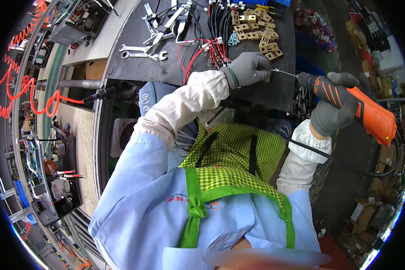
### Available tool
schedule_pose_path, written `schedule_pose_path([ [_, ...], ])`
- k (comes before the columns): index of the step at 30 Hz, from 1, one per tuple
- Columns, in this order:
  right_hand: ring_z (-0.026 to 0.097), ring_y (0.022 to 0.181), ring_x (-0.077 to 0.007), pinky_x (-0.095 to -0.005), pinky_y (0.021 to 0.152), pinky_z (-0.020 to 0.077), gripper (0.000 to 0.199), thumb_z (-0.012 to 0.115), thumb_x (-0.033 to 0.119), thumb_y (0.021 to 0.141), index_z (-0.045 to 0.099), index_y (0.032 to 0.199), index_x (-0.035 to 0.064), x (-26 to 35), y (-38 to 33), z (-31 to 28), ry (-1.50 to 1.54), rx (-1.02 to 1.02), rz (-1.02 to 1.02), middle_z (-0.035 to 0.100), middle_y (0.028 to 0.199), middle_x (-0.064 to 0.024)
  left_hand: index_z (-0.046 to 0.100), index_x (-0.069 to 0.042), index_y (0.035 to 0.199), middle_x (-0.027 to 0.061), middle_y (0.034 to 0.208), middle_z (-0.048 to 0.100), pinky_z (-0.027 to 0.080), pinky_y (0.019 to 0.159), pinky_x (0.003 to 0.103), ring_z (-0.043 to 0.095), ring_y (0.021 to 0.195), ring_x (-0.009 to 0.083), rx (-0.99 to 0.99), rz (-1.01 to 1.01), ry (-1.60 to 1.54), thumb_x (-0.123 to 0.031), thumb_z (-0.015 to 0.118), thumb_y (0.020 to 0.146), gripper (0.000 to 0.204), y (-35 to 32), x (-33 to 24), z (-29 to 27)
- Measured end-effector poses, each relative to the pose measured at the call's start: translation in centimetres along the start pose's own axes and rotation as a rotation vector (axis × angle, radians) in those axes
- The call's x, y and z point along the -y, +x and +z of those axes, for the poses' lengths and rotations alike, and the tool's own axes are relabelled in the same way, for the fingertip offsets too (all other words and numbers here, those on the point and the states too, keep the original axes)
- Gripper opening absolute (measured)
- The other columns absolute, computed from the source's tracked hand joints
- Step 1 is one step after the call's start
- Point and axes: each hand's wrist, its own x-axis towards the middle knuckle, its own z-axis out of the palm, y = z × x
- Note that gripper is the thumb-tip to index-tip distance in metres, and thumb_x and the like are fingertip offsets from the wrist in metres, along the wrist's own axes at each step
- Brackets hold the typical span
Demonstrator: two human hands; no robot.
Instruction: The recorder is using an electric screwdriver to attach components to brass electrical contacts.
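Note:
My right hand (pixel 335 108), in a grey glove, is wrapped round an orange and black electric screwdriver (pixel 375 114). Its long thin bit (pixel 287 73) points left, and a small metal screw or fastener (pixel 275 70) shows at the tip. Right beside that tip, my left hand (pixel 249 69), also gloved in grey, is closed in a pinch over the table's near right part. A bit of tan shows under its fingertips, but the fingers hide most of what they hold. Brown slotted blocks (pixel 270 48) lie just beyond the left hand.
On the dark table (pixel 135 72) lie several wrenches (pixel 144 51), red and black cables (pixel 216 27) and a small heap of screws (pixel 233 38). A black cord (pixel 310 148) trails from the screwdriver. To the left stands a rack (pixel 40 166) with electronic parts and a coiled orange hose (pixel 31 85).

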Motion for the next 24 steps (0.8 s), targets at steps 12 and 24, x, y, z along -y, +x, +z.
schedule_pose_path([
  [12,0.064,0.074,-0.0228,-0.0387,0.074,0.0538,0.056,0.061,0.028,0.078,0.049,0.121,-0.0061,-1.5,-1.4,1.8,0.023,0.026,0.101,0.065,0.087,-0.0135,0.069,-0.003,0.097,0.0127,0.107,0.065,0.054,0.083,0.036,0.063,0.1,0.0291,0.152,0.08,0.095,-0.011,0.069,0.082,0.017,0.3,2.1,-0.5],
  [24,0.064,0.075,-0.0223,-0.0363,0.07,0.0545,0.055,0.061,0.027,0.08,0.049,0.122,-0.0059,-2.7,-1.8,2.6,-0.015,0.088,0.084,0.065,0.089,-0.0127,0.071,-0.005,0.096,0.0129,0.111,0.064,0.054,0.085,0.036,0.064,0.1,0.0292,0.159,0.103,0.15,-0.011,0.068,0.083,0.015,0.1,3.0,-0.3],
])
